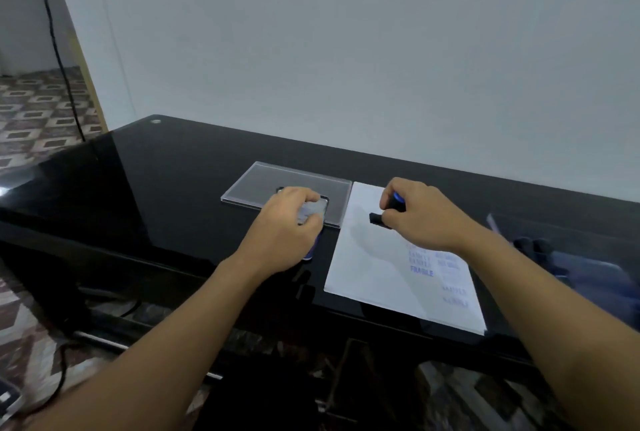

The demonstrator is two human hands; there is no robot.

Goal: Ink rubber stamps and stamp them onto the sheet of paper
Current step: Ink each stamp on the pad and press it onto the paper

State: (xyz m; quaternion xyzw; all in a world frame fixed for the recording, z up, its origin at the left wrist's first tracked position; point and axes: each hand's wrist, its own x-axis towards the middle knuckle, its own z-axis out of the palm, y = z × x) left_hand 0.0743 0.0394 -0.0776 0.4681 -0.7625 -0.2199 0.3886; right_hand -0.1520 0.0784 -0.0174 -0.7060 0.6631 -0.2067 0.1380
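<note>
Left of the sheet of paper [374,268], a clear acrylic tray [277,178] lies flat on the glossy black table [173,171], its right edge just beside the paper's left edge. The left hand [287,226] curls its fingers round the ink pad [313,211] at the tray's near right corner (the pad looks pale blue-grey). Over the paper's far end, the right hand [426,216] grips a black, blue-capped stamp [377,218]; whether it touches the sheet is unclear. Blue prints [422,271], one reading FRAGILE, crowd the paper's near right; its left half is unprinted white.
</note>
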